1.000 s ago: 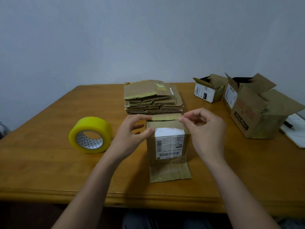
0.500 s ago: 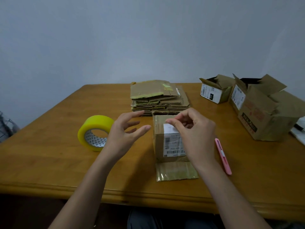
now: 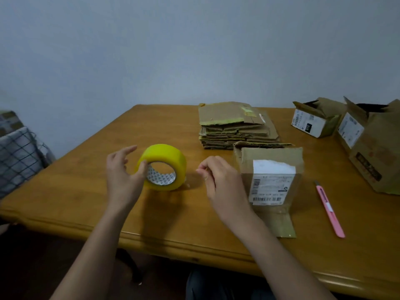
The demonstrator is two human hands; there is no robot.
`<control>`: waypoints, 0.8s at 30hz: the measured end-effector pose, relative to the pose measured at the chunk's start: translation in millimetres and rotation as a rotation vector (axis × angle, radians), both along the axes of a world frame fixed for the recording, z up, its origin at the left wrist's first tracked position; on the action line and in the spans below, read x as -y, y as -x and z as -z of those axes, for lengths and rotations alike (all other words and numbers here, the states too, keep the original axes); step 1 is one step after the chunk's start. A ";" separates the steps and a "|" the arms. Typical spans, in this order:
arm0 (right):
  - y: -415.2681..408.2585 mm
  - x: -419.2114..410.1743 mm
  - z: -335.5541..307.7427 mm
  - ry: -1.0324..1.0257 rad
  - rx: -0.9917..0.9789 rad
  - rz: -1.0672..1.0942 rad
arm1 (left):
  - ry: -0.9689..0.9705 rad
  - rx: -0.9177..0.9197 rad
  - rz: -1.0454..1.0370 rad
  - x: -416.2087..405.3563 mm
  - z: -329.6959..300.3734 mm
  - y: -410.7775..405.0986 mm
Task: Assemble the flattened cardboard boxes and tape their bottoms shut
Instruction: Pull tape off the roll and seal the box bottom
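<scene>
Wooden table before a pale wall, seen from our head camera. Our left hand takes the yellow tape roll, which stands on its edge: the thumb curls over the near rim into the core, while the fingers spread behind the roll's left side; we cannot tell whether they touch it. Our right hand hovers just right of the roll with loosely curled fingers, holding nothing we can see. Beside that hand stands the small cardboard box, white shipping label facing us, one flap lying flat on the table toward us. Behind it rests the stack of flattened boxes. A pink utility knife lies to the right of the box. Two assembled boxes with raised flaps occupy the far right.
</scene>
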State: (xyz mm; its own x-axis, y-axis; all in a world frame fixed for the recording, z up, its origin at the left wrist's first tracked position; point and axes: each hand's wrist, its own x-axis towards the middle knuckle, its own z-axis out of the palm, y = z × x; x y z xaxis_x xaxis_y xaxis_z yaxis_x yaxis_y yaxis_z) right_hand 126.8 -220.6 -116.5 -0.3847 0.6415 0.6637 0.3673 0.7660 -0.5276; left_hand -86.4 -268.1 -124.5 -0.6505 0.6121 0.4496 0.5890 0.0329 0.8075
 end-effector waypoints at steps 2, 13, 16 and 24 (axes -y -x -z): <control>9.1 -5.2 10.1 0.110 0.055 -0.034 | 0.059 0.031 0.024 -1.5 9.6 8.7; 49.1 -34.7 43.3 0.515 0.226 0.057 | 0.068 0.337 0.222 -14.5 40.9 18.0; 54.5 -41.0 52.9 0.589 0.256 -0.006 | 0.049 0.377 0.242 -15.5 46.6 23.0; 65.6 -42.5 62.6 0.636 0.183 -0.041 | -0.001 0.498 0.300 -18.8 51.5 24.6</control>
State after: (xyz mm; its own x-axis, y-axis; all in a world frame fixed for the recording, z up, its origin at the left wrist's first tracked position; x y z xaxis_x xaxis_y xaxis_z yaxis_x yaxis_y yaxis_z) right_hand 61.2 -178.1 -179.1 -0.4878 0.8691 0.0818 0.4711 0.3410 -0.8135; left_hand -110.9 -249.3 -176.0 -0.5821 0.8019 0.1347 0.1220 -0.0776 0.9895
